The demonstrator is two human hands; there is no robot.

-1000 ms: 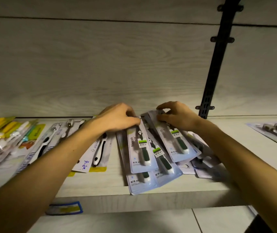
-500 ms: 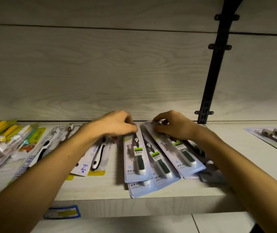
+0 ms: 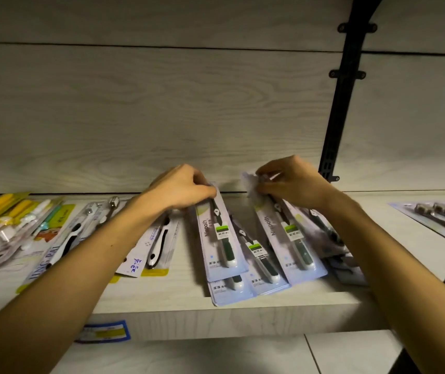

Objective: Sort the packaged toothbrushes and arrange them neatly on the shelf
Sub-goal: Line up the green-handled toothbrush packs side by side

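Pale lilac card toothbrush packs [image 3: 288, 238] carry dark green handles and lime-green labels; left of them, a white-and-black toothbrush [image 3: 159, 244] on yellow-edged card. Farther left, yellow and teal packs [image 3: 13, 211]; the grey wood-grain shelf [image 3: 189, 311] bears a blue-and-yellow tag [image 3: 105, 332].

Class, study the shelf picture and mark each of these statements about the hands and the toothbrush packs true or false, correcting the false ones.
1. The left hand grips the top end of a green-handled toothbrush pack. True.
2. The right hand hangs open and away from every pack. False: it pinches the top end of another green-handled pack.
3. The green-handled packs stand upright against the back wall. False: they lie flat and overlapping on the shelf.
4. A pack with a black-and-white toothbrush lies left of the green-handled ones. True.
5. A blue-bordered price label sits on the shelf's front edge. True.
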